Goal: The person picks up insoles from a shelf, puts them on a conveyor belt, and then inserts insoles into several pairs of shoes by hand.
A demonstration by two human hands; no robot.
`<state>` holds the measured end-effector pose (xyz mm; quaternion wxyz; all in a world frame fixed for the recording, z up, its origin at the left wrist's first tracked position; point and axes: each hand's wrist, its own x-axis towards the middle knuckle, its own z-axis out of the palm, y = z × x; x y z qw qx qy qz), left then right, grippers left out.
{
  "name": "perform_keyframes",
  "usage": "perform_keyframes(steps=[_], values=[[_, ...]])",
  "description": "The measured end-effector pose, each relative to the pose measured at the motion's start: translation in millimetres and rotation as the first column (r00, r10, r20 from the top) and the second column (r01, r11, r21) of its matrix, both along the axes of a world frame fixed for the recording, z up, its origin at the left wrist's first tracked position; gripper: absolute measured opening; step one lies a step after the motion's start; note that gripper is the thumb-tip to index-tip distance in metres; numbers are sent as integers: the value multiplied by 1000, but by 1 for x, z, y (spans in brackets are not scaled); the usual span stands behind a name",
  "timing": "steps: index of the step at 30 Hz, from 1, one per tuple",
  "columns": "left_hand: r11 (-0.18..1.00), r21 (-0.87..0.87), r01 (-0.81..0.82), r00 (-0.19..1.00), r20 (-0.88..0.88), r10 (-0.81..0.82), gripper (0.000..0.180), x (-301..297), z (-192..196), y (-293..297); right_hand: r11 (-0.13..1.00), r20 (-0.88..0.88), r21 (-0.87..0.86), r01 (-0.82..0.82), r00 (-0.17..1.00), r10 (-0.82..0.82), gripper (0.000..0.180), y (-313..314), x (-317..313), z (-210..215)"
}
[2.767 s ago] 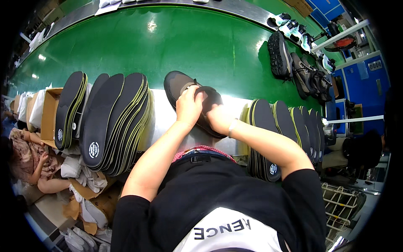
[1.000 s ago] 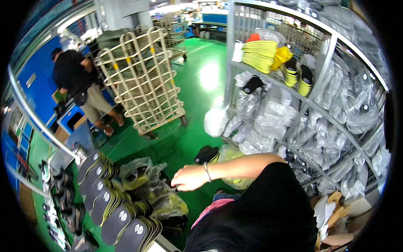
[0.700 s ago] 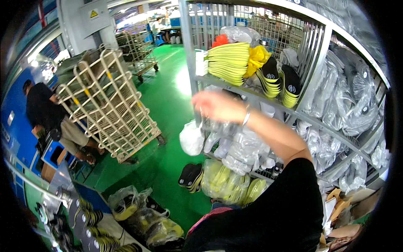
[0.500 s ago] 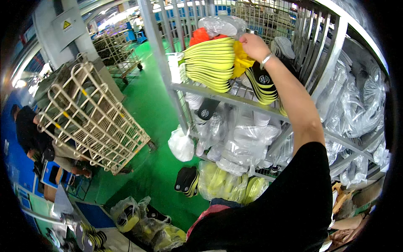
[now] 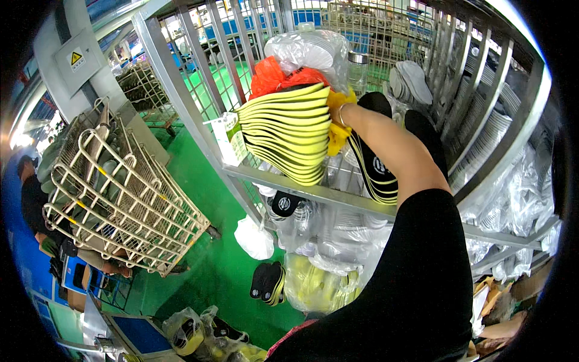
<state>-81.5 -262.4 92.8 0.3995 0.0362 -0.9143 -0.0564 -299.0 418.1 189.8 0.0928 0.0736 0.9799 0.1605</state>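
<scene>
My right hand (image 5: 339,110), with a bracelet at its wrist, reaches into an upper shelf of a metal rack (image 5: 313,194). It touches a crumpled yellow plastic bag (image 5: 339,140), against the right side of a tall stack of yellow-green and black insoles (image 5: 283,136). Its fingers are mostly hidden there, so their grip does not show. Black insoles with yellow edges (image 5: 375,169) lean just right of the bag, below my forearm. Behind the stack is a red plastic bag (image 5: 268,77). My left hand is out of sight.
A green-and-white carton (image 5: 230,139) stands at the shelf's left corner. Behind are bagged white insoles (image 5: 310,48) and a lidded clear jar (image 5: 357,71). Lower shelves hold bagged insoles. A black insole stack (image 5: 267,282) rests on the floor. A wire cart (image 5: 129,199) stands left, with a person beyond.
The rack now appears closer and larger. My right hand has moved down from above the yellow bag to between it and the insole stack.
</scene>
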Motion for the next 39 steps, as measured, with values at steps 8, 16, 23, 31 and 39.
perform_keyframes(steps=[8, 16, 23, 31, 39], values=[[996, 88, -7, 993, 122, -4, 49, -13, -13, 15, 1000, 5, 13, 17, 1000, -17, 44, -1, 1, -2], [994, 101, 37, 998, 54, -42, 43, -22, -16, 32, 999, 83, -37, 13, 996, -10, 44, -14, 12, 11], [937, 336, 94, 985, 104, -136, 40, -21, -32, 34, 999, 144, -44, 22, 989, -16, 43, -39, 12, 23], [944, 325, 62, 986, 127, -109, 43, -14, -36, 23, 767, 223, -560, 314, 949, -225, 41, -8, 27, 114], [945, 274, 177, 960, 164, -227, 39, -26, -59, 36, 807, -527, -496, -320, 850, 13, 36, 77, -58, 34]])
